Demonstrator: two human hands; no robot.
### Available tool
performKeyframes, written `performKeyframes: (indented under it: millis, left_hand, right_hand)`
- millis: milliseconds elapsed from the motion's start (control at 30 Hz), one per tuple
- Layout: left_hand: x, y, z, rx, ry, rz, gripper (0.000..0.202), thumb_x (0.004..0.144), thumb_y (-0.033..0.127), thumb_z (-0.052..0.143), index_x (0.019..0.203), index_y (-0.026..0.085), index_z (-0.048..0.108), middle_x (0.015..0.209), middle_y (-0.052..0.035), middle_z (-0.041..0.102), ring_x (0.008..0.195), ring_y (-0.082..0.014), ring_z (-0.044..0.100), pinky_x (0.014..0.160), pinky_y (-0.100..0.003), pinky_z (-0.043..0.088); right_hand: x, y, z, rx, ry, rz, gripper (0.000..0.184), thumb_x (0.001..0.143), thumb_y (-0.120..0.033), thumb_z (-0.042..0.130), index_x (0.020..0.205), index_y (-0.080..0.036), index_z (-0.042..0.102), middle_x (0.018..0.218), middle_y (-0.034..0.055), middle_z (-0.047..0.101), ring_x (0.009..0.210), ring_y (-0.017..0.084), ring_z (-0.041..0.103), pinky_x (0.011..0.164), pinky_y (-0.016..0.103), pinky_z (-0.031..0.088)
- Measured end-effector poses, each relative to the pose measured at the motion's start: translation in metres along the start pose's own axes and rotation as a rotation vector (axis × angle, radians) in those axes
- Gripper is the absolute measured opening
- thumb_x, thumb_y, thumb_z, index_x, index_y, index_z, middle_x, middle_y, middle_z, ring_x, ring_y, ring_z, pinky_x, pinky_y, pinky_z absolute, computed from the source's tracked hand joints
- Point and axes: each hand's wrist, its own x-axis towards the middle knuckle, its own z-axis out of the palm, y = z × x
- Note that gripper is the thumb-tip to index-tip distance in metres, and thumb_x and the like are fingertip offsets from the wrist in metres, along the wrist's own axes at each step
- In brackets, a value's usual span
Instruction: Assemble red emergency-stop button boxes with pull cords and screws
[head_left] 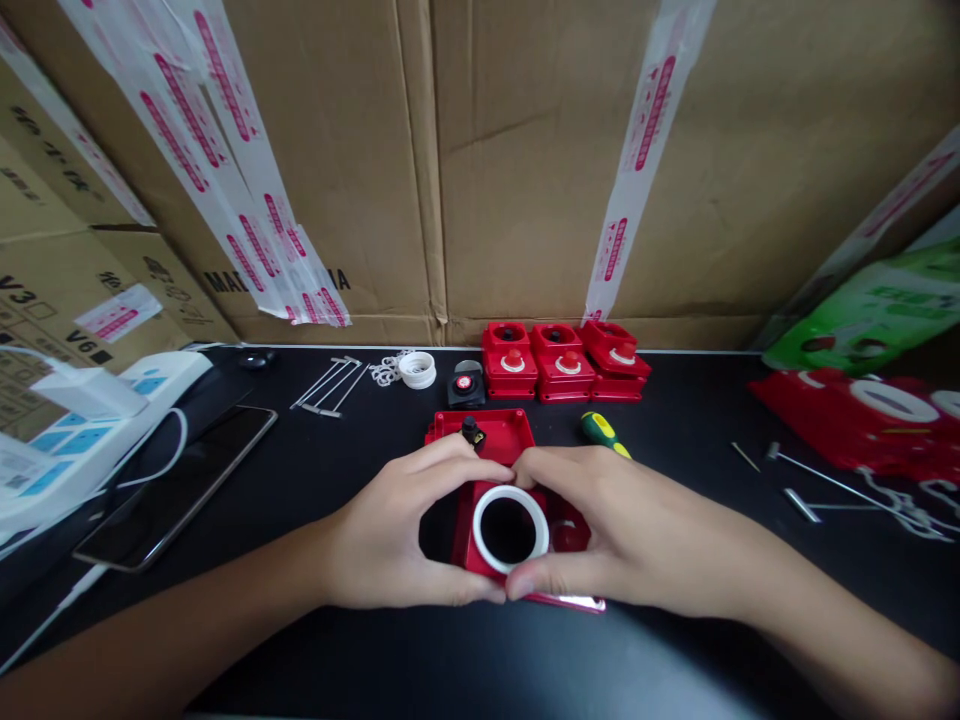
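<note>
Both hands were clamped on the red cover, which lay on the black table. The left hand pinched its left edge and the right hand its right edge, thumbs meeting at its near edge. A white ring sat in the cover's middle. Just behind the cover lay an open red base holding a small black part. A green-handled screwdriver lay behind the cover to the right. Farther behind stood a row of red button boxes, and a phone lay well to the cover's left.
</note>
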Motion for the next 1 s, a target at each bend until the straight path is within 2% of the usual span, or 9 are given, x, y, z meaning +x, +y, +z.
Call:
performKeyframes:
  millis: [300,700,1000]
  left_hand:
    - [-0.0003,0.0002,0.0003,-0.020,-0.003,-0.016,0.070,0.076,0.035,0.099,0.137,0.024,0.066,0.117,-0.0078,0.070,0.104,-0.0230,0.070,0.093,-0.034,0.058]
    - [0.0010,0.0008,-0.0023,-0.051,0.013,0.014,0.053,0.079,0.035,0.097,0.118,0.020,0.065,0.116,-0.0095,0.071,0.105,-0.0247,0.070,0.094,-0.037,0.057]
    - [0.0002,0.0006,-0.0008,-0.073,0.006,-0.015,0.052,0.077,0.033,0.099,0.111,0.020,0.063,0.117,-0.0082,0.070,0.107,-0.0229,0.070,0.095,-0.035,0.056]
  right_hand:
    - [-0.0013,0.0008,-0.0006,-0.032,0.006,0.007,0.055,0.085,-0.071,0.078,0.100,-0.020,0.066,0.089,0.0010,0.070,0.072,0.017,0.060,0.061,0.029,0.041]
    - [-0.0020,0.0005,-0.0045,-0.026,-0.023,0.022,0.049,0.090,-0.067,0.075,0.102,-0.020,0.068,0.090,0.0010,0.071,0.075,0.018,0.061,0.064,0.029,0.043]
    - [-0.0017,0.0007,-0.0065,-0.031,-0.041,0.007,0.044,0.100,-0.065,0.063,0.105,-0.021,0.068,0.096,0.0039,0.073,0.080,0.020,0.065,0.067,0.031,0.047]
